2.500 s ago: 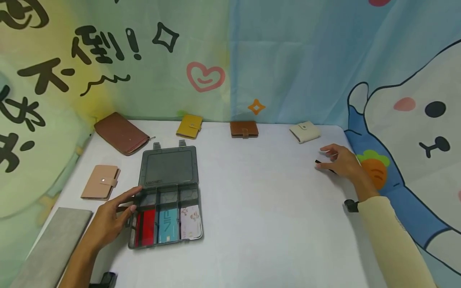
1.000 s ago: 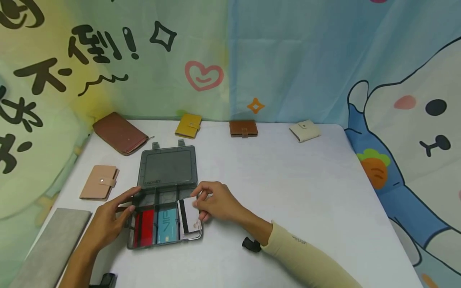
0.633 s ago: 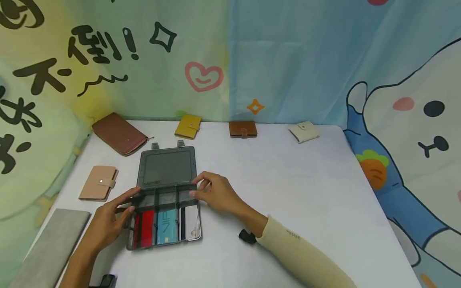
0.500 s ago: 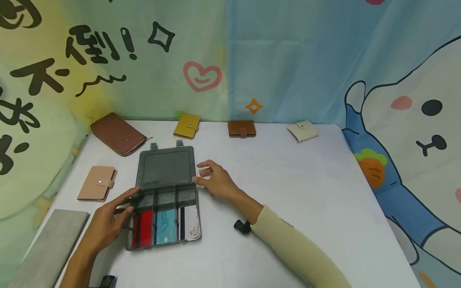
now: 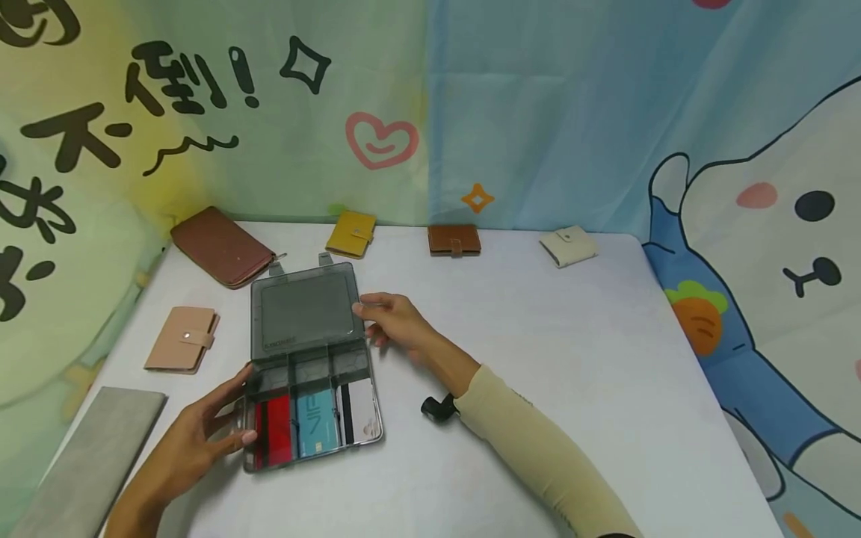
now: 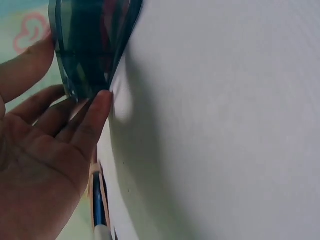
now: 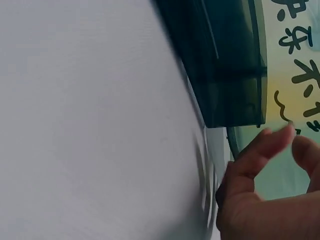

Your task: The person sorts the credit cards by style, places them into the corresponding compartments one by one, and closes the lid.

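Observation:
A translucent grey compartment box point(image 5: 265, 377) lies with its lid point(image 5: 306, 306) folded back. Its front row holds a red card point(image 5: 279, 430), a blue card point(image 5: 318, 424) and a white card with a black stripe point(image 5: 362, 411); the back row shows no cards. My left hand point(image 5: 184, 444) grips the box's left edge, thumb on top; in the left wrist view the fingers of that hand point(image 6: 45, 165) reach under it. At the lid's right edge, my right hand point(image 5: 400, 325) pinches with thumb and index finger. The right wrist view shows that hand point(image 7: 265, 195) beside the dark box.
Along the back lie a brown zip wallet point(image 5: 222, 250), a yellow card holder point(image 5: 351, 234), a brown one point(image 5: 454, 240) and a cream one point(image 5: 569, 246). On the left are a pink-beige wallet point(image 5: 181, 338) and a long grey case point(image 5: 101, 456). A patterned cloth hangs behind the white table point(image 5: 538, 359).
My right hand brought the white card from the far right, laid it in the right front compartment and let go. It then moved up to the lid. The box has turned slightly; my left thumb has shifted.

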A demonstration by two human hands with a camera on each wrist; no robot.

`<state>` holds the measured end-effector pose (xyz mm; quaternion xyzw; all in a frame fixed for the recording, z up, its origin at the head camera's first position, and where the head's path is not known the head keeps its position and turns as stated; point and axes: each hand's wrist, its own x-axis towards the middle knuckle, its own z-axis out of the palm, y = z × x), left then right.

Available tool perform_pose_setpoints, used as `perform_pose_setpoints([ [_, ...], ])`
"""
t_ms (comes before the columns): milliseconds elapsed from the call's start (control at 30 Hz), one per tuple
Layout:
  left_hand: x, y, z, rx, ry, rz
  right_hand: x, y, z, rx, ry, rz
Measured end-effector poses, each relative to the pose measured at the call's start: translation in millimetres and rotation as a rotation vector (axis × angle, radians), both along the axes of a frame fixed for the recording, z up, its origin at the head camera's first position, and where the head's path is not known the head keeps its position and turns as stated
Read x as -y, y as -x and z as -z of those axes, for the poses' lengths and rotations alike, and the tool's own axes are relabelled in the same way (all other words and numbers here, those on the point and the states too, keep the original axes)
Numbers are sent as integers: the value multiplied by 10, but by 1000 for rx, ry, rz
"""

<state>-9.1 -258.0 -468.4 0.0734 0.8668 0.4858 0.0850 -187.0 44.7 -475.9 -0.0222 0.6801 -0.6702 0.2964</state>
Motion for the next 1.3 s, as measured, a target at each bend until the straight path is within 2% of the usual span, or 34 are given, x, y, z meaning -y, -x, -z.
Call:
perform_pose_setpoints([
  [133, -48, 52, 31, -63, -4, 11, -15, 45, -37, -26, 110, 24],
  [300, -158, 170, 54, -135, 77, -10, -80, 129, -142, -96, 193, 46],
  [467, -226, 233, 66, -141, 104, -54, -147, 172, -258, -160, 208, 26],
  [600, -207, 228, 84, -146, 42, -80, -230, 149, -314, -203, 175, -26],
  [700, -159, 209, 88, -131, -63, -90, -316, 100, -337, -250, 112, -85],
  [833, -121, 185, 64, -72, -202, -94, -433, -3, -326, -322, 10, -179],
  [933, -130, 184, 33, -31, -237, -99, -507, -115, -284, -385, -61, -253],
  [967, -140, 186, 25, -20, -233, -101, -526, -162, -277, -409, -83, -278],
  [1067, -185, 185, 5, -18, -145, -102, -566, -329, -267, -549, -212, -382],
  [1200, -266, 174, -19, -52, 18, -74, -546, -567, -280, -768, -434, -554],
  [1300, -321, 160, -41, -67, 103, -39, -478, -699, -259, -924, -621, -641],
])
